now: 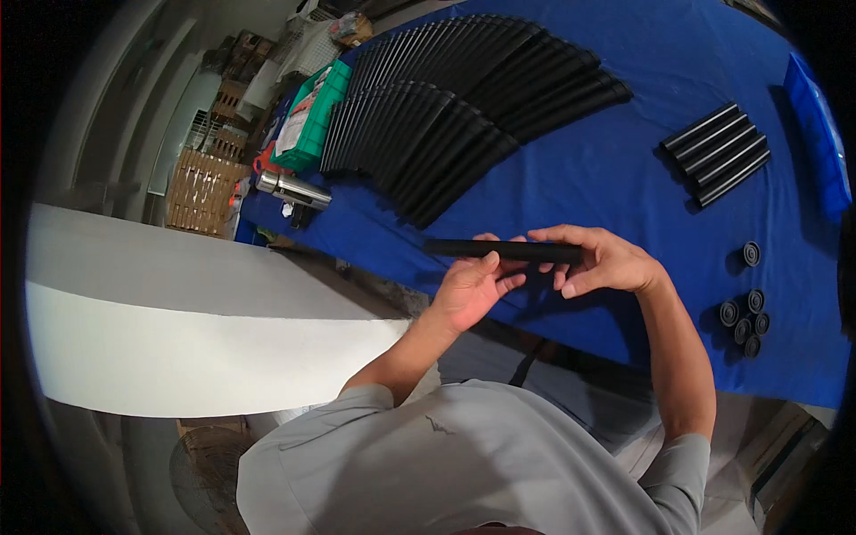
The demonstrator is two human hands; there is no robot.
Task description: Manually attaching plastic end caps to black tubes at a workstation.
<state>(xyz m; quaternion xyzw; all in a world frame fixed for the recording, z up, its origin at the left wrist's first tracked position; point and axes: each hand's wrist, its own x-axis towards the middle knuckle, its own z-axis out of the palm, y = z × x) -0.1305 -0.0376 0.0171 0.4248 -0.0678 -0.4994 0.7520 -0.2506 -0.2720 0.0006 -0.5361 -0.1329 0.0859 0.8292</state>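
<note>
**Both hands on one black tube above the blue table**

The blue cloth-covered table [624, 187] spreads beyond both hands and takes up most of the view. Off to the left of the left hand stands a broad white slab-like surface [178, 330], its near edge curving with the lens. Beyond the hands, further across the cloth, a large fanned stack of long black tubes [464, 98] lies in overlapping rows. Left of that stack, at the table's far corner, sits a green plastic crate [316, 116], and just nearer than it a shiny metal cylinder [292, 189] lies on its side.

Beyond and to the right of the right hand, a small row of five short black tubes [716, 153] lies side by side. Right of the right hand, near the table edge, is a cluster of small round black caps [744, 321] (one more sits apart, a little further away).

The single black tube [504, 251] is held level in the air between the hands, over the near edge of the table. The left hand [468, 290] is closed under its left half, thumb up against it. The right hand [602, 260] is clamped over its right end, fingers curled round.
</note>
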